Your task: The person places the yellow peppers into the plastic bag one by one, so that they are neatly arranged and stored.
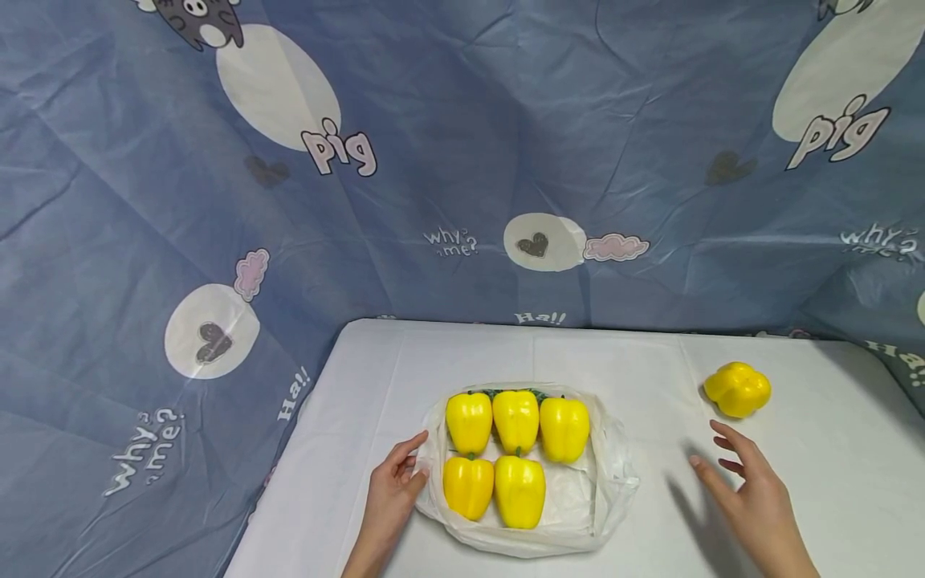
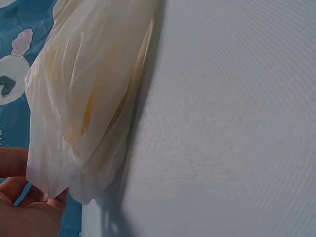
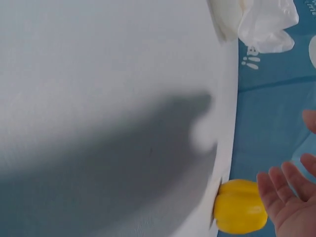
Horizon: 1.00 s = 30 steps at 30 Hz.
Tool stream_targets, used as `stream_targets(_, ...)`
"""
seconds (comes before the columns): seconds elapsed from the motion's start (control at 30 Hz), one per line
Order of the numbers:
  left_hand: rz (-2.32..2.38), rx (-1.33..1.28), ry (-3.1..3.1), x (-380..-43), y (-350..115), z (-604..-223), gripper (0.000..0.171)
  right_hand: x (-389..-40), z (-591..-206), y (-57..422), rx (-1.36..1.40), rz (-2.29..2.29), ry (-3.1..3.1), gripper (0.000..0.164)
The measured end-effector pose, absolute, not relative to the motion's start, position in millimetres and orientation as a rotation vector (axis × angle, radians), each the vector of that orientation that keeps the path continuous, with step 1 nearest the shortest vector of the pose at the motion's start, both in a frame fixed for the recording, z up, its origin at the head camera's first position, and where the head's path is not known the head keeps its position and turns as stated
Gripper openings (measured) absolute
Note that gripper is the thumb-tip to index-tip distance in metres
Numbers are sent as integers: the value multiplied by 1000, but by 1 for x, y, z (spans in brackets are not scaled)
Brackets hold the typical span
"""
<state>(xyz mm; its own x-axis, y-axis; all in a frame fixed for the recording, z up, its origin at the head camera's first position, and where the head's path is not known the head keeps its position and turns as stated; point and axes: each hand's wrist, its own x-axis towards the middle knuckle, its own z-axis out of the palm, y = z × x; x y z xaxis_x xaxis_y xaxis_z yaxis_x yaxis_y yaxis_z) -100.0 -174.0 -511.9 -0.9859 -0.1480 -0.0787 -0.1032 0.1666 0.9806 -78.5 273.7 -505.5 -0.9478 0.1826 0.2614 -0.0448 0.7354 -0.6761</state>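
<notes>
A white plastic bag [image 1: 614,482] is spread open around several yellow bell peppers [image 1: 470,487], set in two rows, three at the back and two in front. At the bag's left side is my left hand [image 1: 392,488], its thumb and index fingertips apart and right at the plastic edge. The left wrist view shows these fingers beside the bag's crumpled side [image 2: 89,98]. My right hand [image 1: 755,502] hovers over the table with thumb and fingers spread, holding nothing. Just beyond its fingertips lies a single yellow bell pepper [image 1: 739,389] on its side, also seen in the right wrist view.
The table [image 1: 665,377] has a white cover. Blue printed fabric [image 1: 462,144] hangs behind it and along its left side. Inside the bag, the front right spot beside the front peppers shows bare white lining.
</notes>
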Motion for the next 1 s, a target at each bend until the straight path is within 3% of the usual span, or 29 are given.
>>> stream_targets(1.0,-1971,222,-2365,-100,-175,-514,50,-99,-503,310,-397,1117,-2635,78)
